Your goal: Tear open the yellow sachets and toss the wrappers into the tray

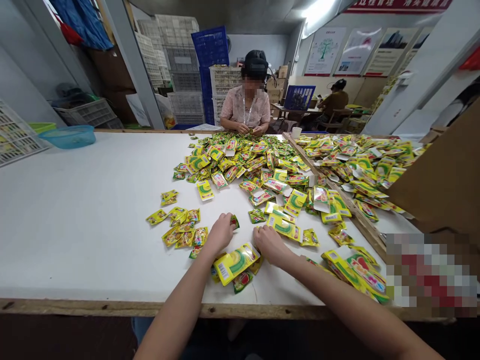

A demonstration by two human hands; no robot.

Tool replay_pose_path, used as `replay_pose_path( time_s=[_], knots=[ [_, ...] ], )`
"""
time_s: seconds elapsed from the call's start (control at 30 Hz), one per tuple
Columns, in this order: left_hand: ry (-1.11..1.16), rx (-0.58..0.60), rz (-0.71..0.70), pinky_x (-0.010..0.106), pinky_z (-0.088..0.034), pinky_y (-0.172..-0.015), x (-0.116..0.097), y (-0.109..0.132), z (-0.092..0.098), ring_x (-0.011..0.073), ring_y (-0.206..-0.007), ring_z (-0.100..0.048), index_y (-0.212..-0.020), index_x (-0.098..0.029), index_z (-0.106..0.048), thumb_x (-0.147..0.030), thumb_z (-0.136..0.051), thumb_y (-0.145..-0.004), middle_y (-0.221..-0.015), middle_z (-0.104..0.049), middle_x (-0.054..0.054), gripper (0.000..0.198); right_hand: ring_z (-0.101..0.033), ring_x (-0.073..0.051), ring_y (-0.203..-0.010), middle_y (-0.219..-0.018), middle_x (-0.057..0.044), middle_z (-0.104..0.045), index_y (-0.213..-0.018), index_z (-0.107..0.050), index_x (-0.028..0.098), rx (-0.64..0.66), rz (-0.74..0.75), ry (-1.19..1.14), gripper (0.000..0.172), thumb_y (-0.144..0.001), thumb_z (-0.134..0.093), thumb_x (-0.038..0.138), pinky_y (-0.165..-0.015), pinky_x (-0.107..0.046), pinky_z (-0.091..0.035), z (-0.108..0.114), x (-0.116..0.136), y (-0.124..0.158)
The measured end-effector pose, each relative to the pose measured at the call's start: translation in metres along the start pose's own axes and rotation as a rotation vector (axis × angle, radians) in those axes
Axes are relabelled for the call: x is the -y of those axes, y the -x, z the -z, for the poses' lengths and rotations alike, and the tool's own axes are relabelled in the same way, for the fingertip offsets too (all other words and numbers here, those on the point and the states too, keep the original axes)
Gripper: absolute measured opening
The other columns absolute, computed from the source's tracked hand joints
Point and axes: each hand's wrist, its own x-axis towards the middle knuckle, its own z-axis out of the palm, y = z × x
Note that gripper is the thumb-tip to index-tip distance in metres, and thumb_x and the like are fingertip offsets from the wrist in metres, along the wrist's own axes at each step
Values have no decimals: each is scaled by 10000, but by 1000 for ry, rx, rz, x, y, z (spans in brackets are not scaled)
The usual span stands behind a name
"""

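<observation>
My left hand (pixel 220 233) rests on the white table (pixel 82 210) with its fingers curled around a small green and red sachet (pixel 234 221). My right hand (pixel 269 244) lies just right of it, fingers bent down onto the table beside a yellow packet (pixel 284 227); what it holds, if anything, is hidden. A larger yellow packet with a green arc (pixel 236 262) lies between my wrists. A small cluster of yellow sachets (pixel 179 229) sits to the left of my left hand.
A big heap of yellow and green packets (pixel 255 165) covers the table's middle and right. A person in a pink top (pixel 246 107) sits opposite, handling packets. A blue basin (pixel 69 136) and stacked crates (pixel 183 70) stand behind. A brown cardboard sheet (pixel 442 180) is at right.
</observation>
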Motion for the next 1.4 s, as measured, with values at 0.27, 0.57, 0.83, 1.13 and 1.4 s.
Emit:
replay_pose_path(
  time_s=[0.27, 0.57, 0.83, 1.13, 1.4],
  knots=[
    [1103, -124, 202, 211, -377, -530, -35, 16, -25, 100, -571, -486, -807, -189, -494, -516, -599, -689, -670, -529, -30, 363, -649, -159, -780, -916, -58, -677, -1077, -545, 180, -133, -146, -1070, 327, -890, -333, 345, -679, -293, -523, -5, -1, -8],
    [495, -331, 10, 324, -456, -875, -56, -9, -43, 171, -939, -558, -1099, -195, -550, -318, -330, -918, -956, -530, 65, 310, -656, -172, -758, -833, -28, -709, -874, -615, 180, -430, -228, -1793, 397, -571, -761, 393, -729, -327, -547, -4, 11, -1],
    [-434, 36, -210, 411, -317, -1024, -66, -141, -25, 270, -1286, -350, -1388, -233, -278, 14, -480, -721, -1427, -343, 114, 739, -650, -125, -676, -685, 21, -684, -696, -576, 186, -813, -506, -1916, 237, -588, -763, 284, -635, -257, -554, 34, -42, -13],
    [-662, 163, -64, 459, -401, -885, -45, -128, -11, 352, -1147, -474, -1088, -159, -540, -164, -590, -714, -1199, -515, 189, 377, -648, -183, -746, -766, -28, -689, -770, -585, 175, -731, -471, -1743, 301, -625, -719, 402, -689, -335, -544, 29, -46, -13],
    [-457, -71, -210, 358, -453, -806, -51, -14, 18, 241, -923, -578, -1150, -179, -393, -279, -575, -706, -1004, -599, 74, 490, -608, -190, -901, -960, -66, -649, -996, -600, 187, -958, -42, -1193, 256, -801, -583, 353, -828, -352, -488, 34, -27, 8]
  ],
)
